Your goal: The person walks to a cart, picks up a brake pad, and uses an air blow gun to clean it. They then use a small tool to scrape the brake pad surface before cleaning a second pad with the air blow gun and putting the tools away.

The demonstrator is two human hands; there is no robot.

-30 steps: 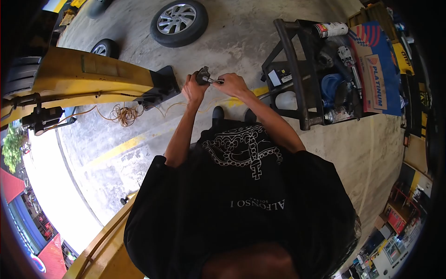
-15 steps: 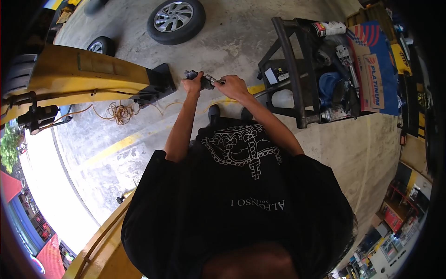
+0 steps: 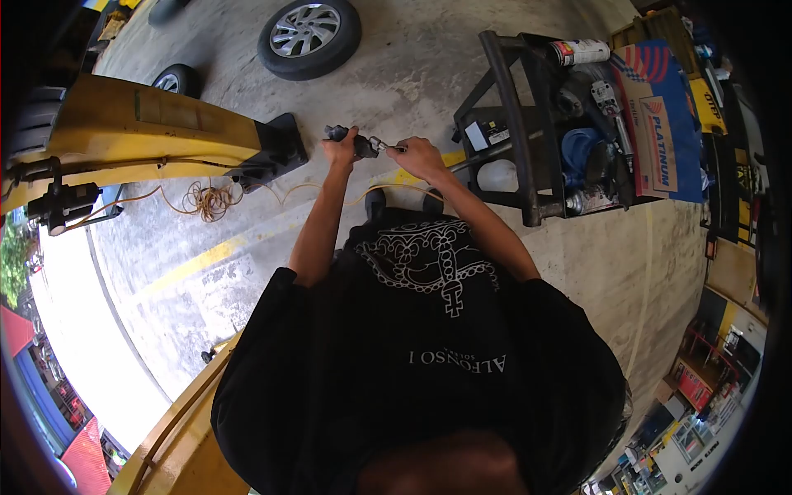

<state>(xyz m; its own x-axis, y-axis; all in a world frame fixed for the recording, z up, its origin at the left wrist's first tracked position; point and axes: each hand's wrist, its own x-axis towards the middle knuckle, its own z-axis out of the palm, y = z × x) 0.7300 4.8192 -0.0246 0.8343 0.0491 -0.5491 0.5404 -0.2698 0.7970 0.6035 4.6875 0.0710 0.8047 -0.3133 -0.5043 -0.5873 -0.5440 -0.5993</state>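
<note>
My left hand (image 3: pixel 338 151) is closed around a dark grey tool-like object (image 3: pixel 365 148), whose exact kind I cannot make out. One rounded end of it sticks out past the thumb side. At its right end sits a shiny metal piece (image 3: pixel 377 143), which reaches toward my right hand (image 3: pixel 422 158). The fingers of that hand are pinched on a small metal part (image 3: pixel 399 148) beside the shiny piece. Whether the two metal parts are joined is too small to tell. Both hands are held out in front of me above the concrete floor.
On my right stands a black metal cart (image 3: pixel 528 148) with tools, a spray can (image 3: pixel 580 52) and a blue Platinum box (image 3: pixel 664 124). A yellow lift arm (image 3: pixel 165 132) extends from the left, near a coiled orange hose (image 3: pixel 210 200). Wheels (image 3: pixel 309 40) lie ahead.
The view has shifted slightly. My right hand's fingers have turned a little on the small metal part, and the shiny piece shows more between the hands. The left hand keeps its hold.
</note>
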